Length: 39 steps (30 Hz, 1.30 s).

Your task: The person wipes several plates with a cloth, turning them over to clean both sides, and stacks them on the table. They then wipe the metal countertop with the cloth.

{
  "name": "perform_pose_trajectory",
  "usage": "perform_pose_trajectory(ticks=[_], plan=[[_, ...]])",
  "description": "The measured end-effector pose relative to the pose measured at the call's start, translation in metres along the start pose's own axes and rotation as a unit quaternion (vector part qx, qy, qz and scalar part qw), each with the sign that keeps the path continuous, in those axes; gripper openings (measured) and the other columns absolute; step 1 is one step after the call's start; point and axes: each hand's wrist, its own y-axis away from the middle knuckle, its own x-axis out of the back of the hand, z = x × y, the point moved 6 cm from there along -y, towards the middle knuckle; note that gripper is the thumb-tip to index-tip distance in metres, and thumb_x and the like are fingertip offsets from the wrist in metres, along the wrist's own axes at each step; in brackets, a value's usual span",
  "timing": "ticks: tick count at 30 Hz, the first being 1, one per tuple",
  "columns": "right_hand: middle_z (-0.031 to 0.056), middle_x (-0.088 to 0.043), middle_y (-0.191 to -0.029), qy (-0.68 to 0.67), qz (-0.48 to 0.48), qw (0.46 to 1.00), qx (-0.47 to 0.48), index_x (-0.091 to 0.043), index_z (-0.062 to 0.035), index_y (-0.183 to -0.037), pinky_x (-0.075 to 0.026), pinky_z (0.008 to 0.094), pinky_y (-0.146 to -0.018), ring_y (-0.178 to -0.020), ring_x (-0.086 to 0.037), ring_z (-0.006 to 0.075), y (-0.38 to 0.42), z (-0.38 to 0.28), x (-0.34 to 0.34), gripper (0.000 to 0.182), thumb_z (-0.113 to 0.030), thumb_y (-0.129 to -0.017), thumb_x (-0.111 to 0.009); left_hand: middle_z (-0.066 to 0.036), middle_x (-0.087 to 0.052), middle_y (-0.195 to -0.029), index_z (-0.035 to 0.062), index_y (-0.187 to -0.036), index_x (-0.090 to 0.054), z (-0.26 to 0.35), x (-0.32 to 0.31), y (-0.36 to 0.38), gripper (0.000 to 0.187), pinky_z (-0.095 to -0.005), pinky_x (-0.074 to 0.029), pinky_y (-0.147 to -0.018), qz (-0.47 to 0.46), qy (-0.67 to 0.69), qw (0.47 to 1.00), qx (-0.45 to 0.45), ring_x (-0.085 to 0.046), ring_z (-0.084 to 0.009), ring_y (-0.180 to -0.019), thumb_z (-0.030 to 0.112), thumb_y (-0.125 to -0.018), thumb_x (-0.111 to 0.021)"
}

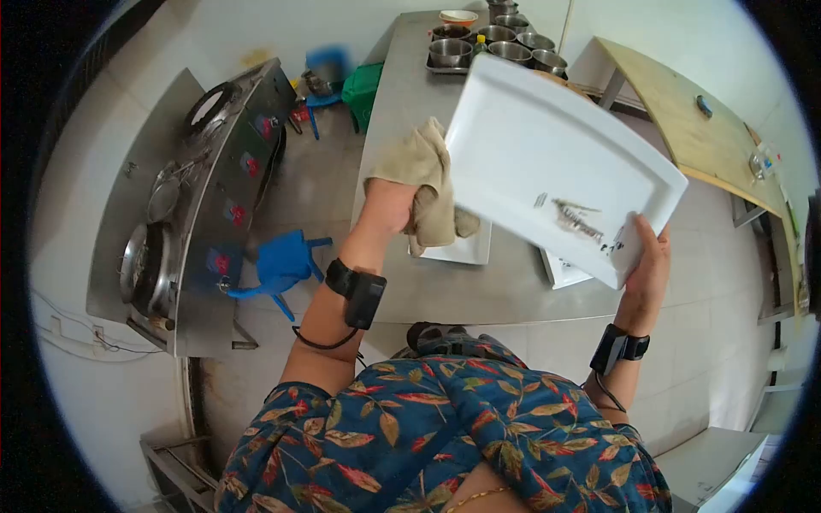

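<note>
A white rectangular tray (539, 162) is held tilted above the steel table, with dark marks and small print on the face toward me. My right hand (648, 261) grips its lower right corner, thumb on that face. My left hand (393, 207) holds a tan cloth (434, 184) at the tray's left edge; the cloth hides most of its fingers. Under the raised tray, a second white tray (466, 248) lies on the table near the cloth. Part of another white tray (563, 272) shows to its right.
Several metal pots (451, 53) stand at the far end of the steel table (402, 299). A wooden table (676, 111) is at right. On the left are a stove counter (192, 265) with pans and a blue stool (282, 261). A green bin (363, 90) stands beside the table.
</note>
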Motion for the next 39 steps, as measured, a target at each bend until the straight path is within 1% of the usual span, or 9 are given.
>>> perform_pose_trajectory(ticks=[2,9,15,22,25,29,30,34,39], plan=[[0.0054,-0.057,-0.09,0.005,0.011,1.0,0.015,-0.051,-0.001,-0.106,-0.045,0.0266,-0.069,-0.078,-0.054,0.0124,-0.003,0.004,0.005,0.032,-0.013,-0.078,-0.06,-0.002,-0.05,-0.119,0.0052,-0.124,-0.044,-0.005,-0.009,0.006,0.043,-0.0285,-0.041,-0.089,-0.028,0.008,1.0,-0.003,-0.05,-0.0122,-0.103,0.017,-0.085,-0.057],[0.0095,-0.054,-0.097,-0.041,-0.012,0.999,-0.028,-0.047,0.0027,-0.108,-0.044,0.0305,-0.075,-0.086,-0.053,0.0186,0.006,0.034,-0.014,0.042,-0.016,-0.074,-0.064,-0.002,-0.054,-0.108,0.0056,-0.115,-0.051,0.002,-0.009,-0.009,0.033,-0.0297,-0.044,-0.085,0.076,0.115,0.99,-0.023,-0.052,-0.0131,-0.097,0.014,-0.084,-0.058],[0.0079,-0.054,-0.098,-0.041,0.003,0.999,0.026,-0.047,0.0018,-0.109,-0.043,0.0304,-0.079,-0.089,-0.053,0.0173,0.031,0.029,-0.034,0.037,-0.014,-0.078,-0.059,-0.005,-0.055,-0.105,0.0024,-0.109,-0.052,-0.015,-0.036,0.001,0.027,-0.0317,-0.046,-0.081,0.207,0.188,0.958,-0.061,-0.054,-0.0167,-0.095,0.011,-0.084,-0.057],[0.0076,-0.054,-0.097,-0.043,-0.049,0.995,0.078,-0.047,0.0007,-0.107,-0.042,0.0297,-0.078,-0.088,-0.053,0.0166,0.048,0.026,-0.044,0.032,-0.008,-0.078,-0.058,-0.004,-0.056,-0.098,0.0031,-0.101,-0.054,-0.004,-0.031,-0.012,0.02,-0.0304,-0.046,-0.078,0.24,0.195,0.951,0.01,-0.054,-0.0166,-0.089,0.007,-0.081,-0.057],[0.0075,-0.054,-0.097,-0.046,-0.048,0.995,0.074,-0.047,0.0007,-0.106,-0.042,0.0297,-0.077,-0.087,-0.053,0.0161,0.05,0.024,-0.042,0.031,-0.007,-0.078,-0.057,-0.005,-0.058,-0.096,0.0021,-0.1,-0.055,0.009,-0.031,-0.02,0.02,-0.031,-0.046,-0.078,0.222,0.213,0.949,-0.064,-0.055,-0.018,-0.089,0.007,-0.081,-0.057],[0.0071,-0.054,-0.095,-0.093,0.015,0.994,0.049,-0.048,0.0008,-0.104,-0.043,0.0294,-0.076,-0.085,-0.053,0.0156,0.049,0.028,-0.044,0.027,-0.005,-0.078,-0.056,-0.008,-0.052,-0.112,0.0016,-0.116,-0.046,-0.017,-0.046,-0.001,0.032,-0.0365,-0.045,-0.084,0.242,0.232,0.941,-0.038,-0.052,-0.0216,-0.102,0.013,-0.086,-0.049],[0.007,-0.054,-0.094,-0.095,0.023,0.994,0.047,-0.049,0.0008,-0.103,-0.043,0.0294,-0.075,-0.084,-0.053,0.0155,0.047,0.028,-0.045,0.027,-0.005,-0.078,-0.056,-0.005,-0.051,-0.111,0.0042,-0.114,-0.046,-0.019,-0.056,0.009,0.033,-0.0314,-0.044,-0.084,0.245,0.225,0.938,-0.101,-0.05,-0.0172,-0.1,0.012,-0.083,-0.056],[0.0067,-0.055,-0.092,-0.066,-0.004,0.993,0.094,-0.05,0.0003,-0.101,-0.043,0.0296,-0.075,-0.083,-0.054,0.0154,0.045,0.027,-0.04,0.024,-0.005,-0.078,-0.056,-0.005,-0.054,-0.103,0.0046,-0.108,-0.049,-0.015,-0.052,0.001,0.025,-0.033,-0.045,-0.082,0.191,0.267,0.945,-0.008,-0.053,-0.0181,-0.095,0.012,-0.085,-0.054],[0.0072,-0.056,-0.092,-0.074,-0.02,0.99,0.117,-0.051,-0.0001,-0.101,-0.044,0.0298,-0.076,-0.084,-0.055,0.0154,0.052,0.014,-0.048,0.023,-0.004,-0.079,-0.056,-0.005,-0.054,-0.104,0.0064,-0.107,-0.049,0.001,-0.038,-0.012,0.022,-0.0343,-0.044,-0.084,0.192,0.302,0.933,-0.03,-0.052,-0.0189,-0.097,0.017,-0.088,-0.05]])
